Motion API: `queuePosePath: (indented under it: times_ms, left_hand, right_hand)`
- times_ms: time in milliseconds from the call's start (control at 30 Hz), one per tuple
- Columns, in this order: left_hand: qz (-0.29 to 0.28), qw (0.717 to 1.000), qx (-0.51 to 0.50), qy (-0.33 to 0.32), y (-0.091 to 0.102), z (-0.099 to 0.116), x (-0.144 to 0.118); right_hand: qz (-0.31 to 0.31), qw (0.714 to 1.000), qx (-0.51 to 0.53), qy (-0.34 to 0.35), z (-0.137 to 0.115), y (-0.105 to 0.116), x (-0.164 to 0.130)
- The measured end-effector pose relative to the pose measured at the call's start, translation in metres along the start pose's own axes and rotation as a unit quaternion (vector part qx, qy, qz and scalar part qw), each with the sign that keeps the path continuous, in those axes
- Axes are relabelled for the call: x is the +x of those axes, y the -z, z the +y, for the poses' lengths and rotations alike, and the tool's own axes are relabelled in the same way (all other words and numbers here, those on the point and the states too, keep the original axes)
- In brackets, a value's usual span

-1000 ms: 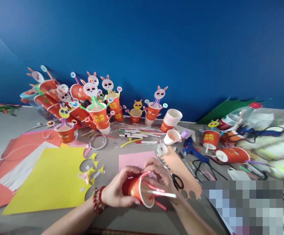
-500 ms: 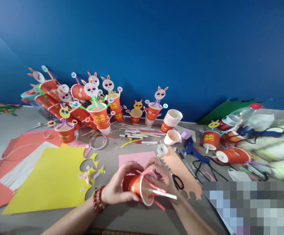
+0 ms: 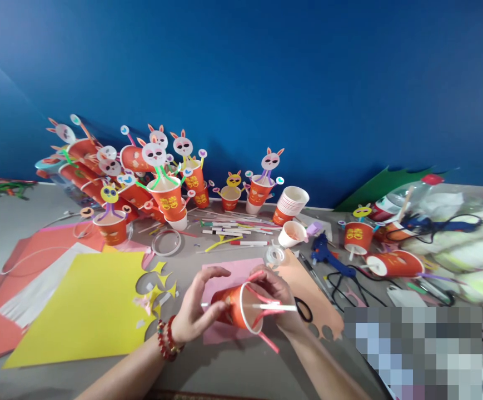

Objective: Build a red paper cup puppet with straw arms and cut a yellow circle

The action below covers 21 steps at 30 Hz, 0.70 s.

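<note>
A red paper cup (image 3: 236,312) with gold markings lies tilted sideways between my hands, its white-rimmed mouth facing right. Red bendy strips (image 3: 269,342) fan out of the mouth, and a white stick (image 3: 280,307) runs through the cup, its other end showing past the base. My left hand (image 3: 193,311) is curved round the base end, thumb on the cup wall and index finger arched clear of it; its other fingers are partly hidden. Against the rim and the strips, my right hand (image 3: 277,291) is closed at the cup's far side, fingertips mostly hidden.
Pink paper (image 3: 214,278) lies under the cup, yellow paper (image 3: 78,305) to the left. Finished rabbit-faced cups (image 3: 168,194) crowd the back left. A stack of cups (image 3: 293,203) stands behind. Right are a blue glue gun (image 3: 328,255), black cords, scissors (image 3: 303,309) and orange paper (image 3: 320,303).
My left index finger has lifted away from the cup and its thumb has slid toward the base. The cup has turned slightly, and the stick's end now shows at the base.
</note>
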<state>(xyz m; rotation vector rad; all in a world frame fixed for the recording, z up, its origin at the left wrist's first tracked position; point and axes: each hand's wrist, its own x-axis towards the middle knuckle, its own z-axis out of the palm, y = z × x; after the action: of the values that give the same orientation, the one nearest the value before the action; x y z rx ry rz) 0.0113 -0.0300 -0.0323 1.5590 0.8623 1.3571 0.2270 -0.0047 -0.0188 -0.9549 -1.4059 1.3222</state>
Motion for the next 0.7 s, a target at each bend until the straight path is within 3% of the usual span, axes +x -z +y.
queuePosePath:
  times_ms: [100, 167, 267, 367, 433, 567, 700]
  left_hand:
    - [-0.132, 0.982, 0.115, -0.073, 0.0, 0.0, -0.001]
    - [-0.154, 0.973, 0.158, -0.072, -0.002, 0.002, 0.0]
    - [-0.143, 0.979, 0.142, -0.017, -0.005, 0.003, 0.001]
    - [-0.123, 0.99, 0.015, 0.061, -0.005, 0.001, 0.001]
    - [-0.099, 0.979, -0.128, 0.122, -0.003, -0.002, 0.0]
    - [-0.064, 0.897, -0.365, 0.242, -0.002, -0.008, 0.002]
    - [-0.072, 0.857, -0.436, 0.264, -0.003, -0.008, 0.003]
  right_hand:
    - [0.022, 0.999, 0.018, -0.024, 0.004, 0.0, 0.001]
    - [0.031, 0.999, 0.023, -0.034, 0.005, 0.001, 0.002]
    - [0.035, 0.999, 0.021, -0.035, 0.005, 0.001, 0.002]
    - [0.034, 0.998, 0.024, -0.036, 0.005, 0.002, 0.001]
    - [0.05, 0.997, 0.03, -0.043, 0.006, 0.002, 0.0]
    - [0.092, 0.994, 0.035, -0.04, 0.007, 0.003, -0.001]
    - [0.103, 0.994, 0.021, -0.034, 0.007, 0.003, 0.0]
